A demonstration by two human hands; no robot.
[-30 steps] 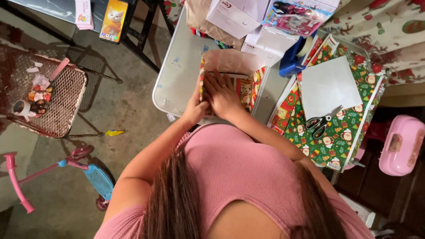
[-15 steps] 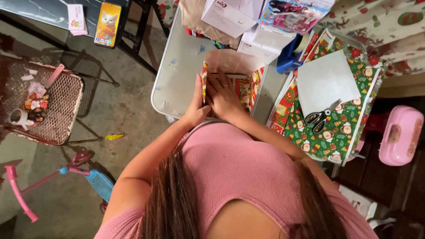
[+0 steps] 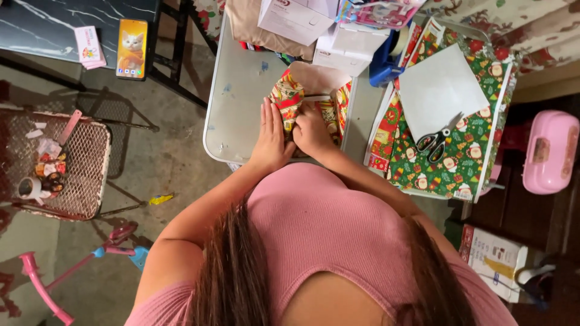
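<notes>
Far left: we see a mesh chair (image 3: 84, 175) holding a mug (image 3: 27, 188) and scraps, well apart from our hands, and a phone (image 3: 132, 48) on a dark table (image 3: 42, 27) above it.
Table: our hands work over a pale grey table (image 3: 232, 102), near its front edge.
Left hand: our left hand (image 3: 270, 137) lies flat, fingers straight and close together, pressed against the left side of the parcel.
Parcel: the parcel (image 3: 311, 99), a box half covered in red, green and gold paper, sits between our hands and just beyond them, its plain brown top showing.
Right hand: our right hand (image 3: 311, 131) is curled, fingertips pushing the paper down at the near end of the parcel; we cannot tell whether it pinches a fold.
Beyond the hands: white boxes (image 3: 317, 27) stand behind the parcel.
Right of the hands: a sheet of wrapping paper (image 3: 465, 151) lies spread, with scissors (image 3: 436, 143) and a white sheet (image 3: 440, 87) on it.
Far right: a pink case (image 3: 550, 151) sits well apart.
</notes>
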